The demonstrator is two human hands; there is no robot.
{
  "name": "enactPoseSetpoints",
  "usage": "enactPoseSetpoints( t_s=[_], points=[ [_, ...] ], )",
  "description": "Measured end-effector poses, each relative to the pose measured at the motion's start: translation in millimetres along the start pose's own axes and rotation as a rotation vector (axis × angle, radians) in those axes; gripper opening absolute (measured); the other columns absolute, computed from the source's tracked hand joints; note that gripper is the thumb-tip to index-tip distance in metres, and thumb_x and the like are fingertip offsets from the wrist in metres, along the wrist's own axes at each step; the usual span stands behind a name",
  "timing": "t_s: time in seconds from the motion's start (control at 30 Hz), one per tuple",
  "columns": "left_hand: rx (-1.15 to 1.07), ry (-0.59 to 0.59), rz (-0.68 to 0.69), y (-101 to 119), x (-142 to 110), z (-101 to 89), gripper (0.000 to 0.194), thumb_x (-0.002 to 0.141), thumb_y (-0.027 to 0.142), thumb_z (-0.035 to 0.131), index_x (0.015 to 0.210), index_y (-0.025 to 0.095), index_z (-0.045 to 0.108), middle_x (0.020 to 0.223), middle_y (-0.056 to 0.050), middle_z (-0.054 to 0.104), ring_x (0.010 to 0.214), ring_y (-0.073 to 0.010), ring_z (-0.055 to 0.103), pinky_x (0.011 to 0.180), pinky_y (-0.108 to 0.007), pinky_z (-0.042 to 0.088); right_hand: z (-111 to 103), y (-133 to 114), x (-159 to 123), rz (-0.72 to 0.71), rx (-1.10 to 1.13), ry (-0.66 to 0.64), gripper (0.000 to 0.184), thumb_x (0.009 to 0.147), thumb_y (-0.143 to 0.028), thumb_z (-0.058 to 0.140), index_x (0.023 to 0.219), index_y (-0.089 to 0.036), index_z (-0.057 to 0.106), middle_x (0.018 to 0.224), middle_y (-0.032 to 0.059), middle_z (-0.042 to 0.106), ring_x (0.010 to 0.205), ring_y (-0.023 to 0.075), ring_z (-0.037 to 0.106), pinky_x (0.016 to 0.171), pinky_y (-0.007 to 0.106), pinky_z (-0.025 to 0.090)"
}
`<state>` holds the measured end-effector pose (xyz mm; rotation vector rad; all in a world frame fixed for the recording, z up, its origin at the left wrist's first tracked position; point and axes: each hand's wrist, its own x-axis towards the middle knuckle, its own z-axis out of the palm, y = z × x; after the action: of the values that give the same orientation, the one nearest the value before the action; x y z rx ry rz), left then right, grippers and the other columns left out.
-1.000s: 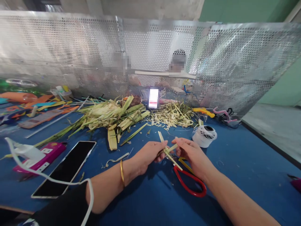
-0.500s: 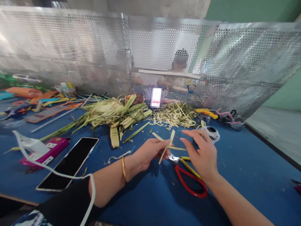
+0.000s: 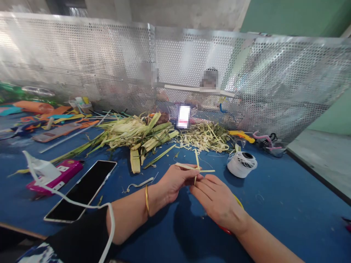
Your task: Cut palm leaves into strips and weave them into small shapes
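My left hand, with a gold bangle at its wrist, pinches pale, narrow plant strips that cross one another. One strip stands up, another sticks out to the right. My right hand is closed in against the lower end of the crossed strips, back of the hand up; its thumb is hidden. Under that hand, a pair of scissors is mostly covered, with only bits of the yellow and red handles showing. A fine thread loops behind the strips. Beyond my right hand stands a spool of white thread.
Behind my hands lie a heap of leaf stalks and a pile of shredded strips. On the left are a phone and a magenta power strip with a white cable. A perforated screen backs the blue table; people sit beyond it.
My right hand has come down and left to the crossed strips, closing its fingers and covering most of the scissors. The white thread spool is now fully visible. The strips have turned slightly.
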<state>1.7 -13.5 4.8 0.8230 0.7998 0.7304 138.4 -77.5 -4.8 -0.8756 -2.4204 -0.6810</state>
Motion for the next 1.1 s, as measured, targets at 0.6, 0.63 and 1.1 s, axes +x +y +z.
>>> enactPoseSetpoints(
  t_s=[0.6,0.63,1.1],
  points=[
    [0.426,-0.108,0.153,5,-1,-3.9,0.033,0.065,0.047,0.067,0.068,0.015,0.056,0.046,0.007,0.041,0.043,-0.0052,0.032,0.044,-0.021,0.022,-7,7,0,0.74,0.308,-0.142,0.03,0.091,-0.027,0.041,0.062,-0.02,0.046,0.056,-0.0006,0.052,0.059,0.0153,0.049,0.058,0.026,0.033],
    [0.424,-0.121,0.14,6,-1,-4.3,0.034,0.065,0.047,0.067,0.066,0.016,0.056,0.046,0.007,0.041,0.042,-0.0052,0.031,0.044,-0.021,0.022,-10,7,1,0.76,0.34,-0.136,0.029,0.09,-0.027,0.042,0.062,-0.02,0.046,0.056,-0.0007,0.051,0.059,0.0151,0.049,0.056,0.025,0.033],
    [0.36,-0.133,0.064,12,2,-7.4,0.024,0.068,0.037,0.067,0.067,0.015,0.058,0.044,0.007,0.039,0.041,-0.005,0.03,0.044,-0.022,0.019,-19,5,6,0.911,0.696,-0.115,0.03,0.087,-0.032,0.045,0.06,-0.019,0.048,0.053,-0.0032,0.047,0.053,0.0108,0.042,0.047,0.023,0.029]
  ],
)
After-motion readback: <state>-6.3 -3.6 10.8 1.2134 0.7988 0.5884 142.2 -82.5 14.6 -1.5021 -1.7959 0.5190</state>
